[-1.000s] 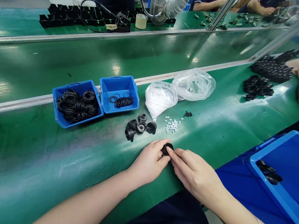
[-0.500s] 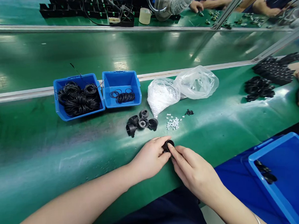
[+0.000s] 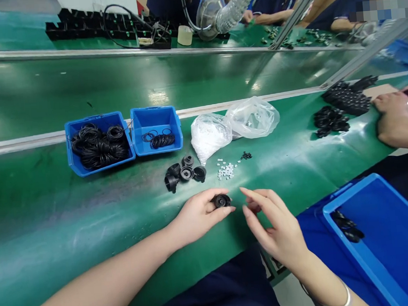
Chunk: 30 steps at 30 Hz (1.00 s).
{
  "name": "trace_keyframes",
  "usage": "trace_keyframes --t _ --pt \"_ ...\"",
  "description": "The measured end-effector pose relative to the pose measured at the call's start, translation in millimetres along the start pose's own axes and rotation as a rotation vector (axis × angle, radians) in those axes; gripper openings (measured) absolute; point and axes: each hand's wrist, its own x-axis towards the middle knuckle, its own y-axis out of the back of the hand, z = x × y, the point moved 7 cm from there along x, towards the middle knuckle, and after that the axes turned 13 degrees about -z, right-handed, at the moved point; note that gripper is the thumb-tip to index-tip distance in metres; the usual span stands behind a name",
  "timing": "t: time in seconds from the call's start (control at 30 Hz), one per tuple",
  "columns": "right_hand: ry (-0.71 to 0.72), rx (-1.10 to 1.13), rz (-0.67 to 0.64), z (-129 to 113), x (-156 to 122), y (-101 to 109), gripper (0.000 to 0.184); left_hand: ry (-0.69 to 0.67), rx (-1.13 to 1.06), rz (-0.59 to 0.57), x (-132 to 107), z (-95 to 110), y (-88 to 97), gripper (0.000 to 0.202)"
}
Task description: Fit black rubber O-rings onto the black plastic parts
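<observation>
My left hand (image 3: 198,214) grips a small round black plastic fitting (image 3: 222,201) above the green bench, its round opening facing up toward me. Just to the right, my right hand (image 3: 271,218) is off the fitting, thumb and fingers apart with nothing between them. Beyond my hands lie several black plastic fittings (image 3: 186,173) in a cluster. A loose heap of small white pieces (image 3: 226,171) is to their right, beside a few tiny black pieces (image 3: 246,155).
A blue bin (image 3: 72,156) holds black rings; a second blue bin (image 3: 177,127) holds fewer. Clear bags (image 3: 211,136), one with white pieces, stand beside them. Black parts (image 3: 346,99) are piled near another person's hands (image 3: 395,114). A blue crate (image 3: 377,179) is at lower right.
My right hand has come away from the fitting to the right, and its fingers have spread. The fitting, still in my left hand, now shows its inside. The view has shifted slightly.
</observation>
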Motion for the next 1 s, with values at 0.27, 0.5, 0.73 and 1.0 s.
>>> trace_keyframes --t 0.27,0.5,0.73,1.0 --pt "0.191 -0.182 -0.153 -23 4 -22 0.044 0.028 0.138 0.031 -1 4 -3.2 0.035" --pt "0.254 -0.259 -0.191 -28 3 -19 0.034 0.101 0.269 -0.080 -4 -2 -8.5 0.039" --pt "0.306 -0.229 -0.218 -30 -6 -23 0.032 0.158 0.347 -0.055 -3 -7 -15.8 0.041" --pt "-0.150 -0.002 -0.057 61 -6 28 0.032 -0.094 1.195 0.113 -11 40 -18.0 0.049"
